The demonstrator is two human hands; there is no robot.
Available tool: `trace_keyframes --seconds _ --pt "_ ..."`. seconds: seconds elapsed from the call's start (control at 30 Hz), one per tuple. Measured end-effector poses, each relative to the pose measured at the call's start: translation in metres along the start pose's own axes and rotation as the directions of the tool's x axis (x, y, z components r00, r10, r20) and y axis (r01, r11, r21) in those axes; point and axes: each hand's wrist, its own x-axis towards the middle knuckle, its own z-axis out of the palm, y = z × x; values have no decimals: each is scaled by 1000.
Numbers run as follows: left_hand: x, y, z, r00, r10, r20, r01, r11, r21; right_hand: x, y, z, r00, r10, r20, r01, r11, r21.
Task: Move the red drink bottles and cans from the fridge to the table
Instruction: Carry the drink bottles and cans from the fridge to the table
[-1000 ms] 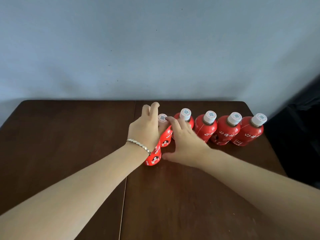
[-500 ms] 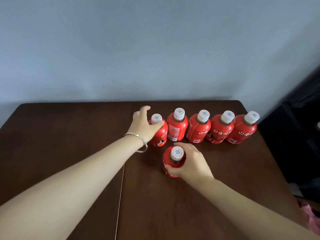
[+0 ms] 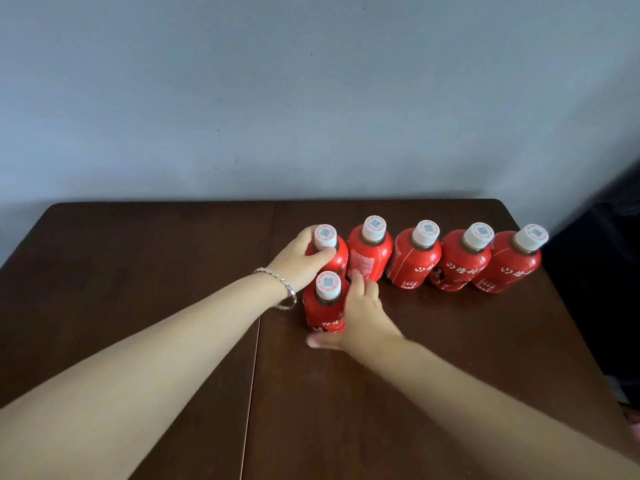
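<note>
Wall (image 3: 311, 98): pale blue-grey, plain, behind the worktop.
Worktop (image 3: 138, 271): dark brown wood, with a seam (image 3: 260, 327) running front to back.
Back row (image 3: 415, 265): five red bottles with white caps, upright, side by side near the worktop's far edge, right of the seam.
Front bottle (image 3: 323, 313): red, white cap, upright on the worktop, just before the row's left end.
Left grip (image 3: 299, 263): curled round the row's leftmost bottle (image 3: 338, 255), thumb across its shoulder under the cap.
Right grip (image 3: 367, 320): fingers along the front bottle's right side, thumb spread and blurred by its near foot. Whether it clasps the bottle cannot be told.
Bracelet (image 3: 282, 285): silver links on the left wrist.
</note>
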Motion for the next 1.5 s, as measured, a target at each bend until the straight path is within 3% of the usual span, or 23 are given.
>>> trace_keyframes --seconds 0.07,0.13,0.17,0.23,0.43,0.63,0.8,0.97,1.03,1.17,1.37,1.5 --pt "-8 2 7 999 -53 -8 51 984 -169 0 8 -28 1000 -8 26 15 955 -296" --pt "-12 -1 14 995 -92 -41 81 973 -216 5 13 -58 962 -244 -124 158 866 -474" --pt "-11 -5 18 995 -100 -28 93 976 -196 8 13 -70 916 -350 -197 219 846 -485" --pt "-12 -7 24 991 -137 8 137 981 -138 20 4 -89 865 -407 -292 259 863 -435" --pt "-12 -10 28 991 -126 -38 116 975 -189 60 -8 -106 984 -177 -5 159 892 -424" --pt "-12 -9 25 994 -107 -20 100 969 -226 51 -2 -95 963 -246 -111 134 793 -595" --pt "-8 -9 22 994 -109 29 113 970 -214 48 -1 -93 968 -223 -116 114 800 -589" --pt "-11 -9 24 993 -114 -37 102 964 -247 50 0 -91 968 -222 -114 114 799 -591" --pt "-12 -10 27 991 -112 -73 90 961 -260 46 6 -89 962 -250 -110 119 747 -654" --pt "-10 -14 28 991 -110 -76 88 963 -254 34 29 -101 979 -164 -117 15 639 -769" --pt "-10 -13 30 988 -130 -81 106 964 -245 34 37 -98 971 -99 -218 -88 699 -710" --pt "-9 -13 29 987 -135 -87 110 963 -246 36 34 -95 967 -79 -244 -128 678 -724"
